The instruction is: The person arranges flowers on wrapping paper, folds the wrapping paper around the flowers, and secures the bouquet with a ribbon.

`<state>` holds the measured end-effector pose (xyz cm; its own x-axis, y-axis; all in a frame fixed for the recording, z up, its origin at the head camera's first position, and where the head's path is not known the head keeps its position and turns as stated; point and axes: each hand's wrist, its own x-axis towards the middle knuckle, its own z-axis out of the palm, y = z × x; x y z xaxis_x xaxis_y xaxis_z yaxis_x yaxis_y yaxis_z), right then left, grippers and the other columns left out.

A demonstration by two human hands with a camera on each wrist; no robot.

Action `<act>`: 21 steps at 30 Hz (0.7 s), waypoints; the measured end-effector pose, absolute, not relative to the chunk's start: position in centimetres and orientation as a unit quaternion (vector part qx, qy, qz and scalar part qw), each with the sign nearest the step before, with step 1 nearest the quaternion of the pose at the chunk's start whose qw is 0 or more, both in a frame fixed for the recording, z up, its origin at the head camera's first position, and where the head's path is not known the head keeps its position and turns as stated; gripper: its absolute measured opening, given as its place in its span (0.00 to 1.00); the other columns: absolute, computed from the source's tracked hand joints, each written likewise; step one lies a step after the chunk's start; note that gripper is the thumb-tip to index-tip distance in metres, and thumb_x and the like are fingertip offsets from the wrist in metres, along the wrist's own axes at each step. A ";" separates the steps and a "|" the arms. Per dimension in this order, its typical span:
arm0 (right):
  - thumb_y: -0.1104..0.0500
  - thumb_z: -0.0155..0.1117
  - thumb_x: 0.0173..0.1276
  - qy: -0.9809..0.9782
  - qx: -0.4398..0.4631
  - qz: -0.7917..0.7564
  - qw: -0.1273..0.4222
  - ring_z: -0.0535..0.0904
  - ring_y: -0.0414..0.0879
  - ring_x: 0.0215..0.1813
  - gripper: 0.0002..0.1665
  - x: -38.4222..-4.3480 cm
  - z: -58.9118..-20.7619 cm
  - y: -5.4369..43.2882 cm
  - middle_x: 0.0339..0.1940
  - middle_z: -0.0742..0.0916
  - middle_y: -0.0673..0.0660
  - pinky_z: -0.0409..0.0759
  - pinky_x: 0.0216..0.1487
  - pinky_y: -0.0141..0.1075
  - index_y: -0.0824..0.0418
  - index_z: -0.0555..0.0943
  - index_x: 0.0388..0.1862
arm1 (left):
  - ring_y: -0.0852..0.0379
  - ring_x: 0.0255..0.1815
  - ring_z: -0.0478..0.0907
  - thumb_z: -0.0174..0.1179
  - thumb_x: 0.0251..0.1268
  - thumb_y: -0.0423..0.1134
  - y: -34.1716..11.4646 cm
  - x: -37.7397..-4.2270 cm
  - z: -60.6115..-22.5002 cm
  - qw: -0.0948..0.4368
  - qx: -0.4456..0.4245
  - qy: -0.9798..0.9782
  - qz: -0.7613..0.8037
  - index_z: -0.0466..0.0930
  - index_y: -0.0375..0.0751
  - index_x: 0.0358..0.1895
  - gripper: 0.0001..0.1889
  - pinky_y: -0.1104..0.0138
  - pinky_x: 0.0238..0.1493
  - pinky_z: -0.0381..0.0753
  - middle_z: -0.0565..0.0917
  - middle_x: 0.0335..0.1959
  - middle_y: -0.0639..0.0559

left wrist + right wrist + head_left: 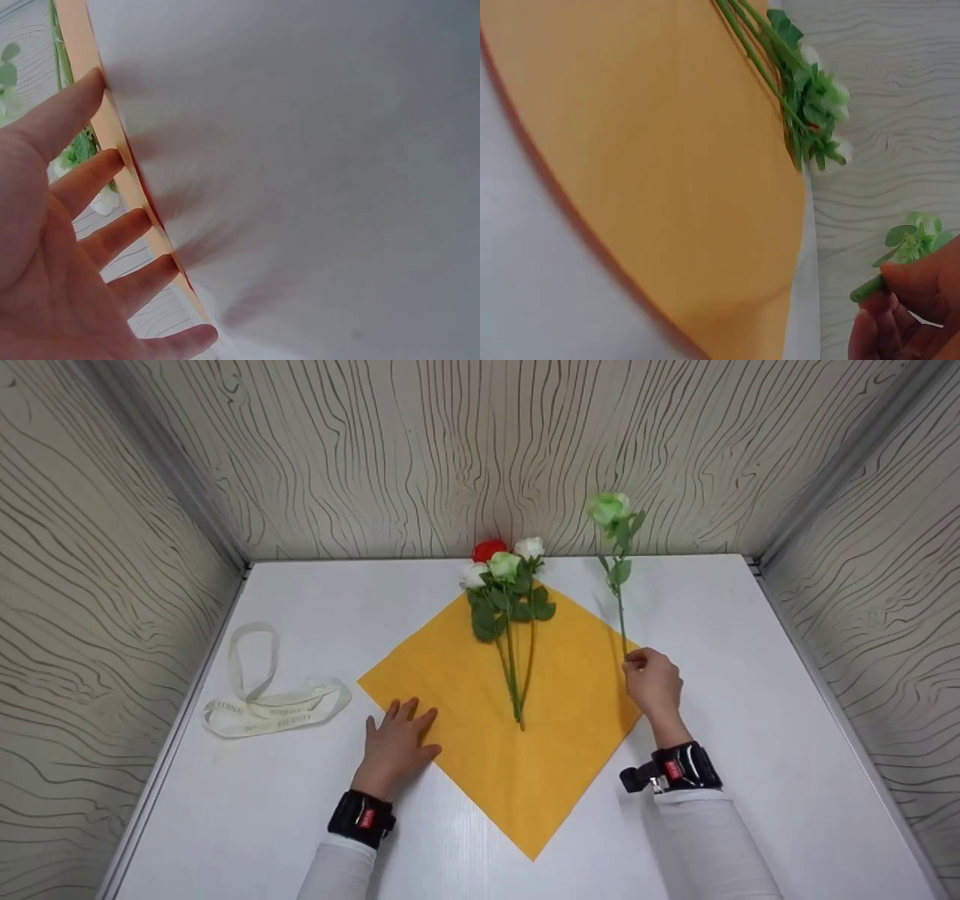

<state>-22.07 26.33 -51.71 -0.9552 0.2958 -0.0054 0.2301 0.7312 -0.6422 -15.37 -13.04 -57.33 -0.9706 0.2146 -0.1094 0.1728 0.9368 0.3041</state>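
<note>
My right hand (pixel 654 682) pinches the lower stem of a pale green rose (pixel 609 510), holding it upright by the right corner of the yellow wrapping paper (pixel 570 780). In the right wrist view the cut end of its stem (pixel 868 289) pokes out between thumb and fingers. Spread fingers of my left hand (pixel 397 746) rest on the paper's left edge, also seen in the left wrist view. Across the paper's upper half lie a red rose (pixel 490 549), a green rose (pixel 504 565) and two white roses (pixel 529 547), their stems converging near the paper's middle.
A cream ribbon (pixel 285 720) with printed lettering lies loosely looped on the left of the white table (pixel 225 825). Wood-grain patterned panels (pixel 420 450) stand behind the table and along both sides.
</note>
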 end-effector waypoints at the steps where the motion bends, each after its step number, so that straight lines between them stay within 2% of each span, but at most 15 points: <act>1: 0.60 0.56 0.61 -0.929 -0.133 0.340 0.055 0.76 0.50 0.31 0.10 -22.2 -51.8 25.5 0.34 0.81 0.59 0.71 0.33 0.39 0.63 0.78 0.39 | 0.42 0.67 0.48 0.58 0.51 0.58 -13.1 -15.4 -57.4 0.071 0.099 0.982 0.147 0.66 0.59 0.62 0.32 0.35 0.54 0.45 0.60 0.65 0.47; 8: 0.60 0.59 0.59 -0.929 -0.086 0.353 0.069 0.77 0.50 0.35 0.07 -23.0 -52.7 20.5 0.31 0.83 0.54 0.70 0.38 0.44 0.60 0.80 0.36 | 0.42 0.66 0.49 0.58 0.51 0.58 -13.1 -15.4 -57.4 0.069 0.104 0.982 0.144 0.66 0.59 0.62 0.32 0.35 0.54 0.46 0.60 0.65 0.47; 12: 0.61 0.59 0.57 -0.930 -0.062 0.354 0.073 0.78 0.50 0.34 0.06 -23.3 -53.4 18.4 0.28 0.83 0.54 0.72 0.36 0.45 0.61 0.81 0.33 | 0.41 0.66 0.50 0.59 0.51 0.58 -13.1 -15.4 -57.3 0.064 0.111 0.981 0.145 0.66 0.58 0.61 0.31 0.34 0.53 0.47 0.61 0.65 0.47; 21: 0.59 0.59 0.59 -0.928 -0.070 0.365 0.012 0.78 0.48 0.32 0.07 -24.1 -54.8 15.9 0.30 0.83 0.54 0.73 0.36 0.41 0.61 0.81 0.35 | 0.42 0.66 0.50 0.58 0.51 0.58 -13.1 -15.4 -57.2 0.069 0.109 0.981 0.145 0.66 0.58 0.62 0.31 0.35 0.53 0.46 0.61 0.65 0.47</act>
